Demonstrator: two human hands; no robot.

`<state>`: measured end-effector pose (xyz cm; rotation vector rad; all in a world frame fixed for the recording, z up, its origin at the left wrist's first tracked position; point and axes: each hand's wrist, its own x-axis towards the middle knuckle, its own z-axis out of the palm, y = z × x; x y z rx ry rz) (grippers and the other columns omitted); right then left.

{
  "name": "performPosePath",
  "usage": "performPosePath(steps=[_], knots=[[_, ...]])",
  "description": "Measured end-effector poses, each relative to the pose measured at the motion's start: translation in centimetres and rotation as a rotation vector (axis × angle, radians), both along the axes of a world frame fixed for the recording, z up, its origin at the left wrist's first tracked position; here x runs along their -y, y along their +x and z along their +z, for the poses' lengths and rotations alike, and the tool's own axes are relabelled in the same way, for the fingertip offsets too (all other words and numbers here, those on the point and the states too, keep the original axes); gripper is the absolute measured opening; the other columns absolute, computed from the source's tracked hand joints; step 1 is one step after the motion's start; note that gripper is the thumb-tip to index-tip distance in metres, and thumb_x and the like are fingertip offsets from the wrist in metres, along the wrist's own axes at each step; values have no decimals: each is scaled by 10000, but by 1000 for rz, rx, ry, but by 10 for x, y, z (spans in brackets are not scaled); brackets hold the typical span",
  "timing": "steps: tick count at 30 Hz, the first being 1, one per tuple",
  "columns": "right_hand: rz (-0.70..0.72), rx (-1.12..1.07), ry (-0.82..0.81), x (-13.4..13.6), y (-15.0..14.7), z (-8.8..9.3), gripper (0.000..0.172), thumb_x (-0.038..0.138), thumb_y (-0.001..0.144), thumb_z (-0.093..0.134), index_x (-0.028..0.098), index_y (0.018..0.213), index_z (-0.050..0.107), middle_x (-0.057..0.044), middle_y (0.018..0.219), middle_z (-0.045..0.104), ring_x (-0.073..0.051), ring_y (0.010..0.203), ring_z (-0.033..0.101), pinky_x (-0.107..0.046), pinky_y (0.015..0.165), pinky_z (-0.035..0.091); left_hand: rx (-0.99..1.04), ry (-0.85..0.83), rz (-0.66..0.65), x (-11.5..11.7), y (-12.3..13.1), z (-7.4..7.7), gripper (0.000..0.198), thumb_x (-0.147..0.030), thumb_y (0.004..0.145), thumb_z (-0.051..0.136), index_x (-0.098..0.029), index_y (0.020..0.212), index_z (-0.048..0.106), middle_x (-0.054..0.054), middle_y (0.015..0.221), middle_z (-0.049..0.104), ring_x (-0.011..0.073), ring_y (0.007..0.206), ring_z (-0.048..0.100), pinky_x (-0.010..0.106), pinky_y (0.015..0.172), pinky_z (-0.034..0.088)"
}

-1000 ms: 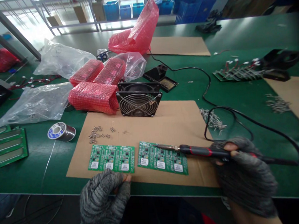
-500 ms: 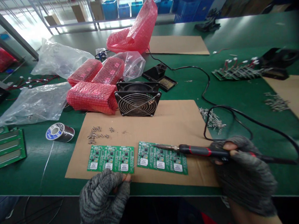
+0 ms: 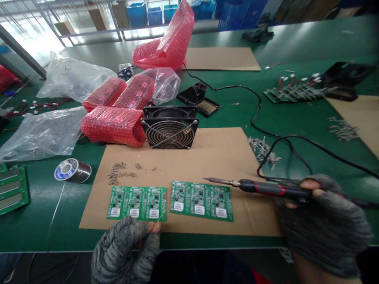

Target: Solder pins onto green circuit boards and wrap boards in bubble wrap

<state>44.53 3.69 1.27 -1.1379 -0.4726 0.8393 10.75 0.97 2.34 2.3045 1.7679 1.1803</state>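
Observation:
My right hand (image 3: pixel 325 223), in a grey knit glove with bare fingertips, is closed around the handle of a soldering iron (image 3: pixel 264 187). The iron's tip points left, just above the upper edge of the right green circuit board (image 3: pixel 201 201). A second circuit board (image 3: pixel 136 203) lies to its left. Both have white labels and chips and rest on a cardboard sheet (image 3: pixel 216 153). At the lower edge of the left board, my gloved left hand (image 3: pixel 127 250) pinches a thin strand of solder wire. A solder spool (image 3: pixel 73 170) lies farther left, its wire trailing toward the table edge.
A black fan (image 3: pixel 171 132) stands at the cardboard's back, beside red bubble-wrapped packages (image 3: pixel 112 125). Small metal parts (image 3: pixel 120 172) lie on the cardboard, more parts (image 3: pixel 264 151) to its right. The iron's black cable (image 3: pixel 336 149) loops over the green table. More boards (image 3: pixel 7 191) sit left.
The soldering iron has come up off the right board and shifted right with my right hand. My left hand keeps its pinch near the left board. The view has turned slightly.

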Motion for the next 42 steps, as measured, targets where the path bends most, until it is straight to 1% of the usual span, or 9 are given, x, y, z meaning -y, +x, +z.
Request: performPosePath(steps=[3, 6, 10, 18, 22, 26, 34, 42], knots=[[-1, 29, 10, 4, 8, -1, 140, 193, 612, 651, 196, 748, 618, 29, 640, 550, -109, 516, 525, -226, 520, 489, -61, 54, -64, -5, 10, 2, 99, -273, 863, 687, -224, 942, 655, 8, 847, 738, 146, 776, 709, 273, 750, 565], [1, 16, -14, 5, 10, 0, 146, 201, 587, 671, 194, 713, 599, 29, 606, 545, -112, 512, 526, -217, 500, 480, -122, 89, -101, -10, 21, 3, 78, -283, 886, 655, -213, 918, 648, 12, 794, 739, 144, 726, 705, 266, 715, 558], [48, 25, -4, 4, 8, 3, 133, 225, 599, 692, 200, 703, 615, 18, 564, 545, -118, 490, 526, -218, 479, 468, -111, 103, -126, -14, 30, 3, 54, -272, 893, 642, -220, 887, 632, -3, 744, 732, 136, 703, 700, 249, 710, 553], [38, 38, 36, 5, 11, 1, 107, 205, 605, 672, 191, 696, 617, 24, 580, 543, -110, 509, 525, -211, 484, 463, -97, 75, -169, -16, 30, 4, 42, -256, 881, 655, -223, 901, 638, -13, 746, 730, 125, 692, 688, 238, 716, 549], [15, 53, 29, 4, 12, -2, 116, 219, 593, 674, 191, 692, 621, 27, 594, 549, -114, 503, 532, -214, 462, 453, -111, 83, -172, -17, 33, 4, 25, -245, 897, 630, -224, 910, 633, -15, 746, 731, 128, 699, 689, 242, 708, 551], [15, 54, 9, 2, 11, 0, 114, 217, 582, 666, 190, 681, 616, 25, 577, 543, -113, 504, 530, -206, 457, 447, -102, 63, -189, -20, 35, 6, 26, -236, 892, 634, -222, 913, 640, -15, 757, 731, 124, 706, 688, 237, 718, 543], [29, 84, 40, 3, 11, -2, 91, 211, 614, 643, 190, 698, 614, 22, 597, 547, -109, 507, 532, -202, 459, 448, -105, 73, -193, -19, 34, 4, 22, -240, 899, 629, -223, 893, 643, -27, 745, 727, 116, 690, 684, 235, 718, 528], [27, 90, 28, 3, 11, -3, 96, 212, 610, 635, 189, 699, 608, 21, 578, 537, -112, 497, 528, -202, 459, 444, -96, 57, -212, -22, 34, 6, 30, -243, 903, 616, -225, 889, 635, -24, 738, 722, 120, 667, 674, 239, 675, 526]])
